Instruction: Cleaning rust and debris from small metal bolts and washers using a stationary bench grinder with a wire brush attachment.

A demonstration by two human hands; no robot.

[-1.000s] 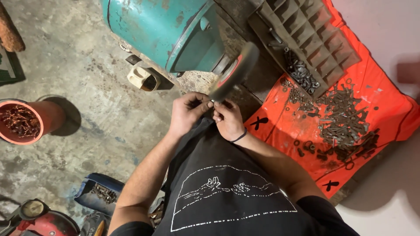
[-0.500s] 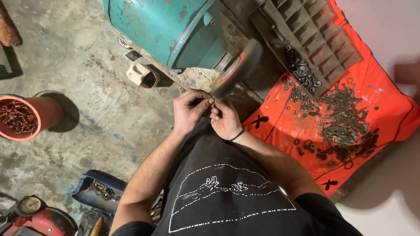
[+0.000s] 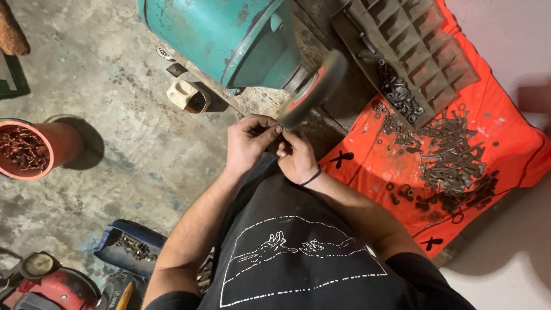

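Both hands meet just below the grinding wheel (image 3: 313, 86); the left hand (image 3: 248, 143) is curled nearly shut, fingertips pinched on some small piece too tiny to make out; the right hand (image 3: 298, 158), a dark band at its wrist, is likewise closed, fingers pressed toward the same spot, seemingly to steady the piece at the wheel's edge. The wheel sits on a teal motor (image 3: 224, 34), tilted toward the person so its rim is within reach. To the right an orange cloth (image 3: 505, 138) is spread, likely to keep loose parts together; on it lies a heap of bolts (image 3: 453, 155), with a grey tray (image 3: 419, 40) of compartments at its far edge. At far left stands a red pot (image 3: 60, 143) of rusty scraps on the concrete floor (image 3: 115, 103).
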